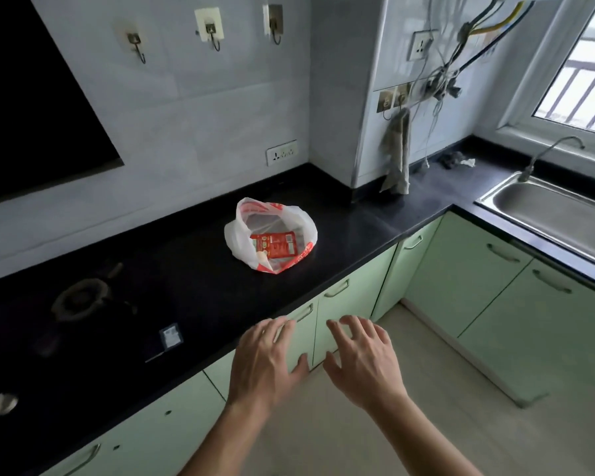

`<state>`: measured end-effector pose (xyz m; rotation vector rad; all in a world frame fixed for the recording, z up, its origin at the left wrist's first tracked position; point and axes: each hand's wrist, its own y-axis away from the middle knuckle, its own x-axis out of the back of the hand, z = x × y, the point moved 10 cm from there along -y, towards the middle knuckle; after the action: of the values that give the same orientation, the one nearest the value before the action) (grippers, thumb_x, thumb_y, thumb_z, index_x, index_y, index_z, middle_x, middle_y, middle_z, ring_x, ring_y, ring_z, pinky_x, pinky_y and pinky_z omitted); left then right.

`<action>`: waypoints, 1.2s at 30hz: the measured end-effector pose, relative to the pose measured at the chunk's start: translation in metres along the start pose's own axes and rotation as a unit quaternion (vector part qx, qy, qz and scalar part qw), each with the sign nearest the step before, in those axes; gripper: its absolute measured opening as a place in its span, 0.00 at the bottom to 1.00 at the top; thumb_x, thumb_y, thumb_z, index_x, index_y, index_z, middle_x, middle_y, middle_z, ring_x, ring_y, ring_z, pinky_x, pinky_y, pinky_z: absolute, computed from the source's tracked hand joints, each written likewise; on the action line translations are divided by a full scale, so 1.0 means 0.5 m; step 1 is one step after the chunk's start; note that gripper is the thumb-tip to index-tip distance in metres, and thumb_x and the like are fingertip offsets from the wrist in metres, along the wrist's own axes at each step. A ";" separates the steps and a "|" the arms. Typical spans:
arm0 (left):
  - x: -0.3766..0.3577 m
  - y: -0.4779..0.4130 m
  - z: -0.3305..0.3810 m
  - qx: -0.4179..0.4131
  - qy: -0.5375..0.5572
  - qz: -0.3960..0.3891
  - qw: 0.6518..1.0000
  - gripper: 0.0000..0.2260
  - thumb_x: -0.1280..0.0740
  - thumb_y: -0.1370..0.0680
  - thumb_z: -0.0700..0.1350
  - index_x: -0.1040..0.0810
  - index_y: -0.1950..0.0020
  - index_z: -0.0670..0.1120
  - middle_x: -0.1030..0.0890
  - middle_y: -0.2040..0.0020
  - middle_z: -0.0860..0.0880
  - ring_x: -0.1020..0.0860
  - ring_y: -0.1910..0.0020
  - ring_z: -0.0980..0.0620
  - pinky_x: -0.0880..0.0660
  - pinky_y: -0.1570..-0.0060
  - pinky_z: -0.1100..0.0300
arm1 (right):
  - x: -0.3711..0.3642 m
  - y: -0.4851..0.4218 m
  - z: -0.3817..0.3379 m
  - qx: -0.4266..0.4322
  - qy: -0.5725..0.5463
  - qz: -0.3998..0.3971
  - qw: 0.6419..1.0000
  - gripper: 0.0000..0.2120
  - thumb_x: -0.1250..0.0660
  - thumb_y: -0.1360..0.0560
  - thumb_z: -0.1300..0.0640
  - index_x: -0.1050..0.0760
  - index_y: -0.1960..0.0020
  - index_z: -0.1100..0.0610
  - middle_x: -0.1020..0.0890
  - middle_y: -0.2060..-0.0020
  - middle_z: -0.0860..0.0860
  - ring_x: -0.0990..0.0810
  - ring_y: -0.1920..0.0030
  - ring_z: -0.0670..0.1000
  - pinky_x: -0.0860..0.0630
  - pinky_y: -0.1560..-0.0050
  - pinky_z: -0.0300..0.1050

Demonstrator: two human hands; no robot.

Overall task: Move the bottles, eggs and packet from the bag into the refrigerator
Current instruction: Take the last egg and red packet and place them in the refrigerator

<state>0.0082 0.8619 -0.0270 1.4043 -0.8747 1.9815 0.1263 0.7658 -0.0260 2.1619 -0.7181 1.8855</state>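
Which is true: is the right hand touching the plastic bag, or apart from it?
Apart. The head view shows the right hand open in front of the cabinet doors; bare black counter lies between it and the bag.

A white and red plastic bag sits open on the black counter, with a red packet lying flat inside it. Both hands reach forward side by side in front of the counter's edge, fingers spread and holding nothing: the left hand and the right hand. Pale green cabinet doors run below. A steel sink with a tap sits at right under a window. A gas burner lies at left.
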 end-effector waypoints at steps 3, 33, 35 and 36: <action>-0.006 -0.075 -0.048 -0.009 0.004 0.001 1.000 0.27 0.40 0.27 0.62 0.23 0.34 0.49 0.20 0.37 0.52 0.23 0.38 0.51 0.25 0.38 0.52 | -0.022 -0.084 -0.011 -0.011 0.007 -0.006 1.000 0.25 0.35 0.29 0.42 0.25 0.35 0.51 0.20 0.42 0.52 0.21 0.41 0.55 0.23 0.42 0.54; -0.227 -0.545 -0.181 0.178 -0.022 -0.045 0.983 0.27 0.41 0.26 0.61 0.26 0.32 0.48 0.22 0.36 0.52 0.24 0.36 0.53 0.26 0.36 0.54 | -0.257 -0.669 0.152 0.158 -0.082 -0.102 0.979 0.32 0.36 0.28 0.43 0.34 0.26 0.49 0.28 0.29 0.54 0.32 0.26 0.59 0.33 0.28 0.60; -0.240 -0.548 -0.192 0.213 -0.004 -0.045 0.976 0.25 0.35 0.25 0.57 0.26 0.31 0.47 0.22 0.36 0.51 0.24 0.36 0.52 0.26 0.35 0.54 | -0.275 -0.696 0.152 0.178 -0.093 -0.116 0.973 0.31 0.37 0.27 0.44 0.35 0.26 0.49 0.27 0.29 0.54 0.32 0.26 0.58 0.34 0.27 0.59; -0.248 -0.547 -0.197 0.233 0.007 -0.046 0.971 0.25 0.32 0.26 0.54 0.27 0.31 0.46 0.22 0.35 0.50 0.25 0.36 0.51 0.26 0.35 0.54 | -0.282 -0.708 0.150 0.186 -0.099 -0.120 0.970 0.30 0.38 0.26 0.43 0.34 0.26 0.49 0.27 0.29 0.54 0.32 0.26 0.58 0.34 0.26 0.59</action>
<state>0.1918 1.1032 -0.1164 1.6424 -0.3339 2.2112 0.3475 1.0723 -0.1146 2.5519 -0.1179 1.8077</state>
